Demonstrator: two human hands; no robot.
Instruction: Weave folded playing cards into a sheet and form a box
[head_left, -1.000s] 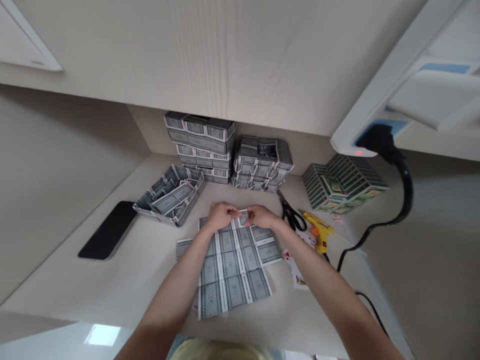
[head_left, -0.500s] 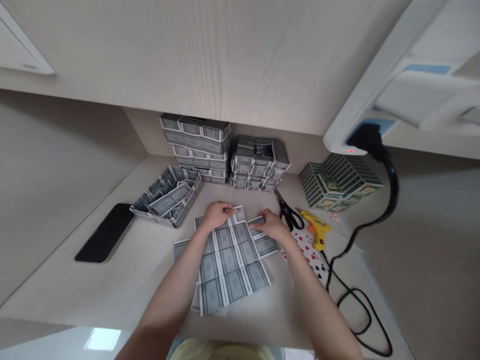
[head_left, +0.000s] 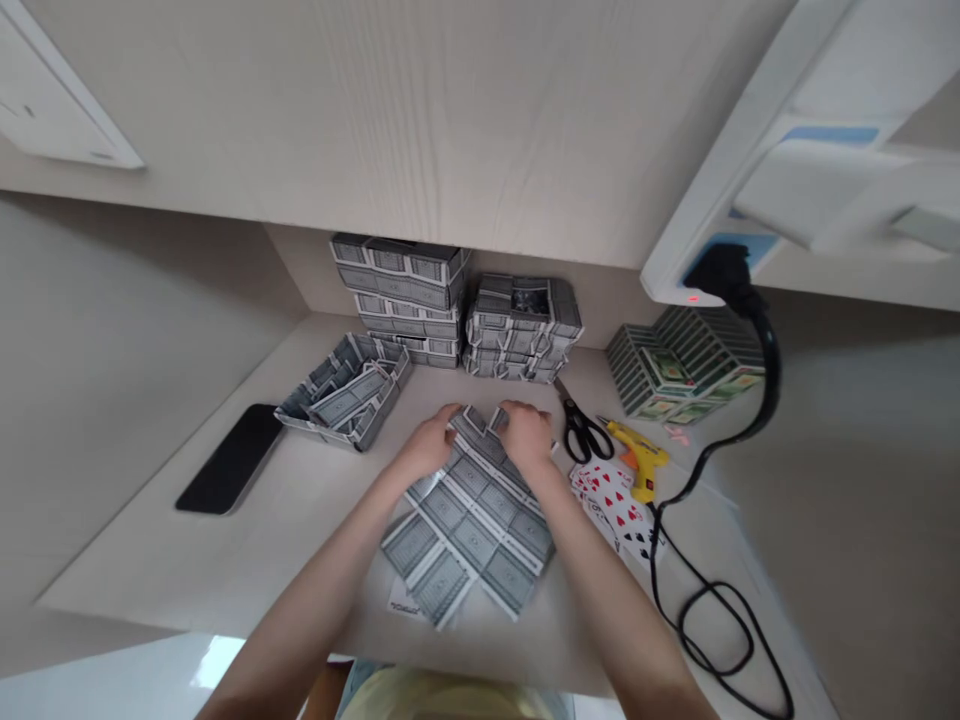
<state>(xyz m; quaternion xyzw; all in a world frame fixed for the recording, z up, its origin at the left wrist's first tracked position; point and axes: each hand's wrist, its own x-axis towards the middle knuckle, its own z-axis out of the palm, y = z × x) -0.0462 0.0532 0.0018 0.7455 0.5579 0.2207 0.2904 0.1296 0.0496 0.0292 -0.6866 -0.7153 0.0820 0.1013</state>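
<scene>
The card panel point(head_left: 472, 525) is rotated anticlockwise, as seen from above; its seams, near upright in the previous view, now run diagonally from upper left to lower right; the flap that projects to the left in that view now points down toward the bench point(head_left: 480, 655) front edge.

The right hand point(head_left: 525, 437) is off the right-hand flap and at the panel's upper end, closer to the left hand point(head_left: 429, 445); the left hand now sits at the upper left edge; more of the white card point(head_left: 403, 598) is exposed at lower left; the face-up playing cards point(head_left: 611, 500), mostly covered by the right forearm one second earlier, are largely uncovered.
</scene>
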